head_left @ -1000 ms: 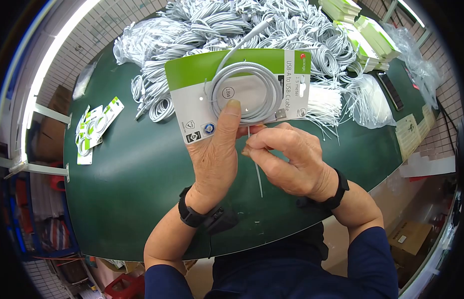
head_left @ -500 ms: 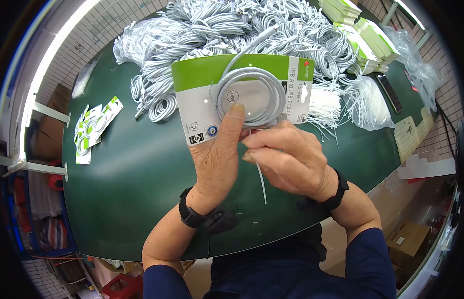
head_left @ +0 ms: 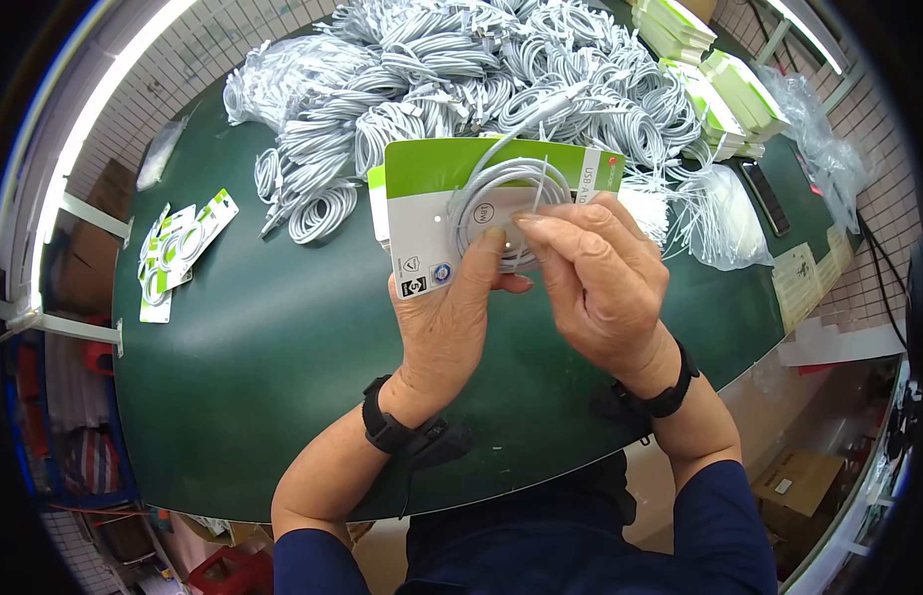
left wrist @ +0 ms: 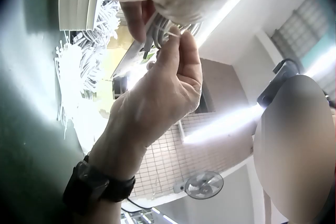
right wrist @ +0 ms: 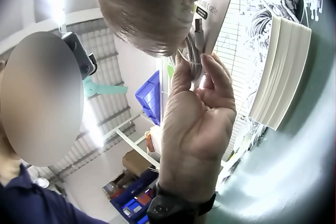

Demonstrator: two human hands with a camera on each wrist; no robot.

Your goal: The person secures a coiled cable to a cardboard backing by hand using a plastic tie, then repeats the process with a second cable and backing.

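My left hand (head_left: 446, 317) holds a green and white packaging card (head_left: 419, 218), its thumb pressed on the front over a coiled grey USB cable (head_left: 463, 213). One cable end rises past the card's top edge. A metal USB plug (right wrist: 198, 26) shows beside the coil in the right wrist view. My right hand (head_left: 608, 273) is at the card's front, thumb and forefinger pinching a thin white cable tie (left wrist: 173, 34) at the coil. The left fingers behind the card are mostly hidden in the head view.
Behind the card lies a big heap of coiled grey cables (head_left: 412, 69). A stack of cards (right wrist: 283, 71) stands just beyond my hands. White cable ties (head_left: 645, 210), a phone (head_left: 766, 198) and card stacks (head_left: 724, 99) are at right; carded cables (head_left: 186, 243) lie at left.
My right hand has moved up from below the card to the front of the coil, bringing the tie's end up. The card has shifted slightly right and down.
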